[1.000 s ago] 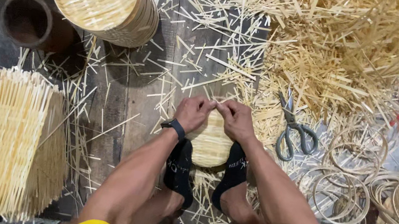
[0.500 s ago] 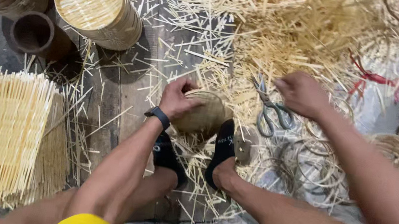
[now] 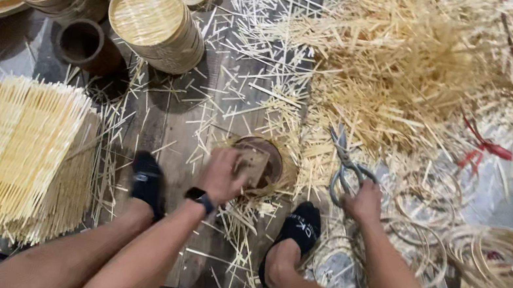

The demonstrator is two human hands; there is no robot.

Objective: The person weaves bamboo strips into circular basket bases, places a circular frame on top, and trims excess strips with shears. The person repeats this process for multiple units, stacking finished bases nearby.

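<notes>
Between your two black-socked feet, on the dark wooden board (image 3: 174, 120), sits the small round basket (image 3: 267, 165) with its dark hollow facing up; a pale flat woven piece (image 3: 252, 163) lies across its mouth. Your left hand (image 3: 222, 176) rests on the basket's near rim with fingers curled around that woven piece, pressing it down. Your right hand (image 3: 364, 201) is off to the side, fingers closed around the handles of the metal scissors (image 3: 346, 166), whose blades point away from you over the litter of bamboo splints. A black watch (image 3: 200, 198) bands your left wrist. Beyond the basket, finished round woven baskets (image 3: 154, 18) lie stacked on their sides in rows, lids showing, beside a dark cylindrical mould (image 3: 81, 45) that looks hollow. To your left stands a tall stack of square woven mats (image 3: 17, 152). A large heap of loose splints (image 3: 411, 72) fills the far right, and coiled bamboo rings (image 3: 491, 267) lie near your right arm.
</notes>
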